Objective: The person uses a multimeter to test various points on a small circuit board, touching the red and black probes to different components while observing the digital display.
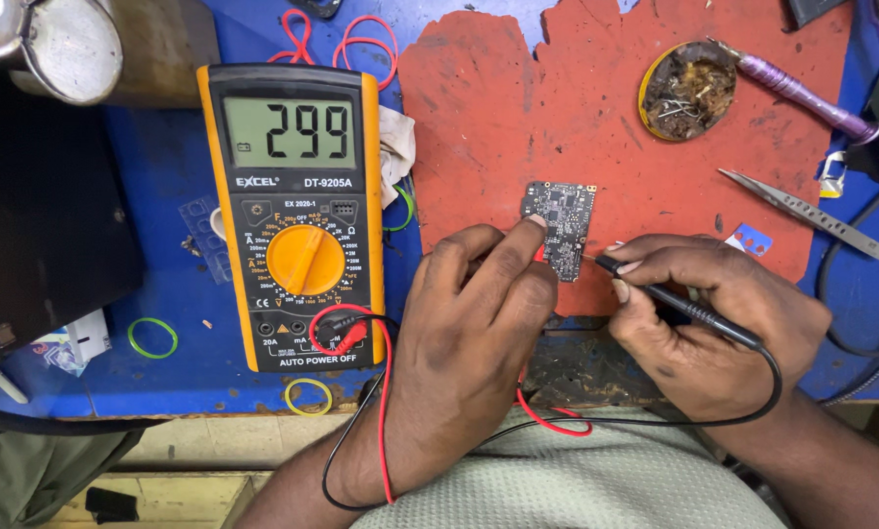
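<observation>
Red mat [498,108]: circuit board [559,217] (multimeter [293,211] beside).

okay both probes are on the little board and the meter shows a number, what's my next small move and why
Probably hold both probes steady. The black probe in your right hand touches the circuit board edge, your left hand covers the red one, and the multimeter already shows a reading.

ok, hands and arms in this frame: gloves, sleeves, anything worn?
Both bare. The left hand and right hand have no gloves, rings, watch or wrist strap. Forearms are uncovered up to the frame edge, no sleeves in view. Short, unpainted nails on the fingers. A pale green knit garment shows at the torso.
</observation>
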